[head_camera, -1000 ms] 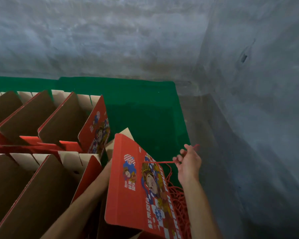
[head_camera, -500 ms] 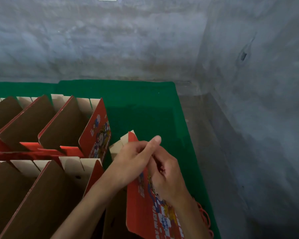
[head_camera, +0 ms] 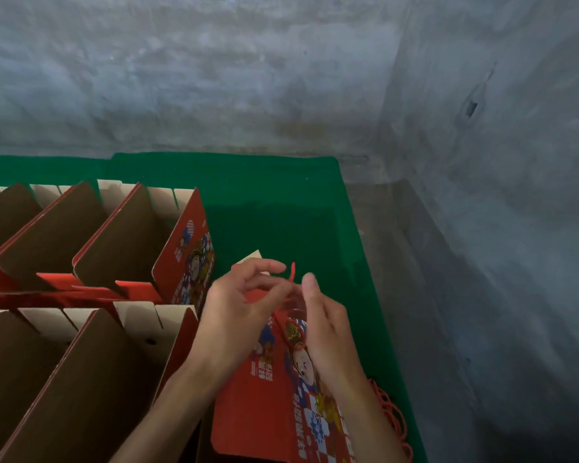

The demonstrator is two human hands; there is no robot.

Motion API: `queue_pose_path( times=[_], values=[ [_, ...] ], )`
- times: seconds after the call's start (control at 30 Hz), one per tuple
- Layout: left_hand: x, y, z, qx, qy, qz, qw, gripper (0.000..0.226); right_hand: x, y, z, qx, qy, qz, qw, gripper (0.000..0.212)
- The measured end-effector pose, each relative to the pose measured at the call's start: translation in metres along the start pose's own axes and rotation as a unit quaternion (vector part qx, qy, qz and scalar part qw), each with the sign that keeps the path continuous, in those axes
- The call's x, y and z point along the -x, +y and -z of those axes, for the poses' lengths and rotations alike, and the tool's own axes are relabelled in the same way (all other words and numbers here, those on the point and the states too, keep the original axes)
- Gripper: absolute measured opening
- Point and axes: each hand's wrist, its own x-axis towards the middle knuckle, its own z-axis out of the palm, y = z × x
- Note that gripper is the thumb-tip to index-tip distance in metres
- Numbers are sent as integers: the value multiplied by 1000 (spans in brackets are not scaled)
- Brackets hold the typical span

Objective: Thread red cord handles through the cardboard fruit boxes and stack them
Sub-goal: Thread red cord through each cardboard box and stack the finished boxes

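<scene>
L hand (head_camera: pixel 238 315) + R hand (head_camera: pixel 321 332) pinch red cord (head_camera: pixel 291 272) over fruit box (head_camera: pixel 268 406) | stacked boxes (head_camera: pixel 114 248) left, insides unseen

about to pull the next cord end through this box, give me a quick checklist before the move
1. Cord end in hand: ok. The red cord sticks up between the left hand and the right hand.
2. Which fingers pinch it: cannot tell, blurred.
3. Box supported: ok. The printed box stands under both hands.
4. Handle hole visible: cannot tell, hands cover it.
5. Spare cords near: ok. The cord pile lies by the right forearm on the green mat.
6. Stack room: ok. The finished boxes stand to the left.
</scene>
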Motion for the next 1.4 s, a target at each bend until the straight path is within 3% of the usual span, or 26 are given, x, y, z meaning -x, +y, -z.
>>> queue_pose_path(
  times=[0.13, 0.3, 0.4, 0.5, 0.63, 0.77, 0.9, 0.97, 1.03, 1.13, 1.27, 1.4],
  values=[
    [8, 1, -6, -57, -64, -21, 996, 15, -11, -8, 9, -55, 33, 3, 998, 26],
    [16, -4, 2, -160, 2, 13, 987, 38, -12, 3, 27, -95, 102, 11, 990, 21],
    [26, -17, 12, -173, 47, 108, 978, 58, -4, 16, 38, 14, 81, -15, 997, 28],
    [33, -24, 22, -74, 58, 228, 969, 72, 9, 33, 40, 107, 34, -21, 993, 33],
    [34, -30, 33, 101, 79, 332, 934, 86, 28, 56, 35, 132, -45, -73, 988, 31],
    [39, -32, 36, 210, -9, 384, 899, 57, 47, 63, 35, 99, -70, -103, 987, 20],
    [43, -28, 28, 339, -9, 484, 807, 60, 63, 61, 36, 61, -82, -120, 987, 9],
    [58, -31, 28, 433, -43, 491, 755, 70, 69, 58, 36, 71, -85, -118, 987, 10],
    [73, -34, 31, 475, -68, 485, 731, 74, 74, 53, 37, 112, -89, -100, 985, 6],
    [83, -39, 26, 469, -68, 457, 753, 58, 78, 46, 41, 222, -114, -34, 968, 3],
    [84, -36, 15, 341, -64, 398, 849, 36, 78, 38, 44, 330, -126, 19, 935, 6],
    [87, -35, 4, 267, -151, 322, 896, 32, 74, 30, 38, 410, -143, 62, 899, 15]
  ],
)
